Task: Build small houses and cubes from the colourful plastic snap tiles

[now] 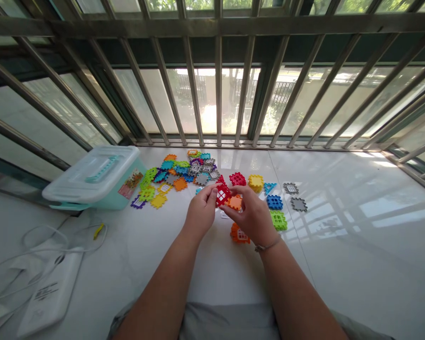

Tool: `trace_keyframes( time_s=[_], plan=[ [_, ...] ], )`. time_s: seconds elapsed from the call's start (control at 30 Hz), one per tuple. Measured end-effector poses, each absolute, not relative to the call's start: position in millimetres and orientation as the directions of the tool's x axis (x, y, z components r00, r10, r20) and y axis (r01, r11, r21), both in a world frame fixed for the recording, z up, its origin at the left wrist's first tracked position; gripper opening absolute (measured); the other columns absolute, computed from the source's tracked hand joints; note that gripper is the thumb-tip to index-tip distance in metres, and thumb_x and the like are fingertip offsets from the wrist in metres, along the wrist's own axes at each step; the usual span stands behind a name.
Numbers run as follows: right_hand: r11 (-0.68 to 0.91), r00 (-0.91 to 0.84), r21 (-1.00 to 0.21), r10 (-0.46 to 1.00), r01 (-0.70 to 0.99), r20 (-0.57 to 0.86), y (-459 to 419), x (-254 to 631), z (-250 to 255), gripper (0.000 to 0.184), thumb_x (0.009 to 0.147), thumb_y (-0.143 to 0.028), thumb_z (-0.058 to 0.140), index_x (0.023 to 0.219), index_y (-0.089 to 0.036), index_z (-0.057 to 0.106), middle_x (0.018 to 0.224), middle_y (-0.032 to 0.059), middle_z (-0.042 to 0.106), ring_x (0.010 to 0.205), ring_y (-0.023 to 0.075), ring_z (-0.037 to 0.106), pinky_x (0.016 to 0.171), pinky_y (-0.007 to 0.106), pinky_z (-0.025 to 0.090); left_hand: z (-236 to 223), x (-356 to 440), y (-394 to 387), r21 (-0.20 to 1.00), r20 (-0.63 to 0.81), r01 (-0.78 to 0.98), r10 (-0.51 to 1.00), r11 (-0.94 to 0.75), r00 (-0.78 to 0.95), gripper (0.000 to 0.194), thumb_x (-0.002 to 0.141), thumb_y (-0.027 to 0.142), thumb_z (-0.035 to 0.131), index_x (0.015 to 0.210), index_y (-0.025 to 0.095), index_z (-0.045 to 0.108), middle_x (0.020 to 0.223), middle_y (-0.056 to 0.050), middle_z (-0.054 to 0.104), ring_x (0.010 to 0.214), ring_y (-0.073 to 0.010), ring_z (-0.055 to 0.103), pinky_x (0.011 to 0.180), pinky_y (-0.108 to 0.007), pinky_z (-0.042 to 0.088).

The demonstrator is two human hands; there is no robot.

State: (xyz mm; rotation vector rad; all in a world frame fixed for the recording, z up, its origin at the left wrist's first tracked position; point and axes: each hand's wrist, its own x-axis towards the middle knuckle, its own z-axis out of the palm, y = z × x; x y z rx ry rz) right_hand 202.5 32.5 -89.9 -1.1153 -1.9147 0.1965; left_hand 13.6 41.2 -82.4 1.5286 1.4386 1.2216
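Note:
My left hand (pixel 202 208) pinches a red plastic building tile (pixel 222 194) with a window-like lattice, held above the floor. My right hand (pixel 254 213), a bracelet on its wrist, has its thumb and index finger closed at the tile's right edge. An orange tile (pixel 235 202) shows in the gap between those fingers. Behind the hands lie red tiles (pixel 237 179) and a stack of yellow tiles (pixel 256 183). Beside my right hand are blue tiles (pixel 274 202), green tiles (pixel 278 220) and a blue triangle (pixel 269 188). More orange tiles (pixel 239 233) sit partly hidden below it.
A mixed heap of tiles (pixel 180 183) spreads at the left. Next to it stands a lidded teal box (pixel 95 174). Two grey tiles (pixel 299 204) lie at the right. A white power strip (pixel 51 293) with cables occupies the near left. Metal bars (pixel 218 94) line the far edge.

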Motion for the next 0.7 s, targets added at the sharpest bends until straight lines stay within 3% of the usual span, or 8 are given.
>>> trace_keyframes(
  time_s=[0.07, 0.2, 0.33, 0.5, 0.6, 0.7],
  plan=[
    [0.581, -0.200, -0.522, 0.765, 0.624, 0.612, 32.1, 202.1, -88.6, 0.046, 0.100, -0.044, 0.087, 0.135, -0.026, 0.063, 0.123, 0.0096, 0.078, 0.079, 0.0206, 0.074, 0.077, 0.037, 0.067, -80.8, 14.1, 40.8, 0.915, 0.213, 0.358, 0.976, -0.185, -0.040, 0.039, 0.113, 0.041, 0.053, 0.132, 0.022, 0.081, 0.134, -0.010, 0.084, 0.128, -0.0281, 0.075, 0.113, -0.040, 0.055],
    [0.579, -0.190, -0.552, 0.773, 0.600, 0.605, 30.8, 199.8, -86.4, 0.043, 0.103, -0.044, 0.083, 0.136, -0.026, 0.062, 0.142, 0.0137, 0.073, 0.068, 0.0145, 0.067, 0.071, 0.035, 0.065, -78.6, 13.5, 40.0, 0.911, 0.227, 0.355, 0.974, -0.209, -0.010, 0.037, 0.112, 0.040, 0.057, 0.136, 0.022, 0.080, 0.139, -0.011, 0.082, 0.131, -0.0291, 0.074, 0.117, -0.042, 0.055],
    [0.578, -0.181, -0.533, 0.764, 0.618, 0.619, 29.4, 196.2, -86.6, 0.036, 0.104, -0.041, 0.082, 0.131, -0.027, 0.064, 0.125, 0.0072, 0.078, 0.066, 0.0139, 0.067, 0.067, 0.032, 0.060, -83.3, 12.7, 41.1, 0.965, 0.126, 0.235, 0.992, -0.120, -0.013, 0.043, 0.110, 0.046, 0.063, 0.144, 0.021, 0.077, 0.141, -0.013, 0.080, 0.126, -0.0297, 0.076, 0.108, -0.041, 0.060],
    [0.560, -0.165, -0.542, 0.775, 0.627, 0.610, 27.5, 191.6, -87.6, 0.032, 0.103, -0.036, 0.080, 0.130, -0.027, 0.064, 0.123, 0.0058, 0.078, 0.064, 0.0128, 0.065, 0.064, 0.030, 0.058, -91.7, 17.9, 43.5, 0.999, 0.042, -0.014, 0.999, -0.042, -0.024, 0.055, 0.102, 0.046, 0.077, 0.151, 0.022, 0.069, 0.112, -0.009, 0.083, 0.097, -0.0228, 0.077, 0.085, -0.033, 0.062],
    [0.544, -0.130, -0.571, 0.784, 0.615, 0.607, 26.1, 189.9, -87.5, 0.032, 0.102, -0.035, 0.080, 0.128, -0.027, 0.064, 0.124, 0.0056, 0.077, 0.062, 0.0118, 0.065, 0.063, 0.030, 0.057, -90.3, 22.1, 43.1, 0.979, -0.003, -0.205, 0.999, -0.006, -0.042, 0.060, 0.093, 0.045, 0.086, 0.145, 0.021, 0.067, 0.100, -0.005, 0.079, 0.086, -0.0188, 0.075, 0.081, -0.030, 0.061],
    [0.478, -0.031, -0.595, 0.795, 0.646, 0.605, 27.6, 192.2, -87.6, 0.035, 0.099, -0.039, 0.084, 0.127, -0.026, 0.066, 0.117, 0.0038, 0.078, 0.059, 0.0111, 0.062, 0.061, 0.030, 0.054, -88.4, 23.7, 43.1, 0.958, -0.055, -0.286, 0.989, 0.014, -0.137, 0.053, 0.091, 0.046, 0.086, 0.134, 0.021, 0.068, 0.095, -0.002, 0.075, 0.079, -0.0154, 0.071, 0.079, -0.030, 0.061]
  ],
)
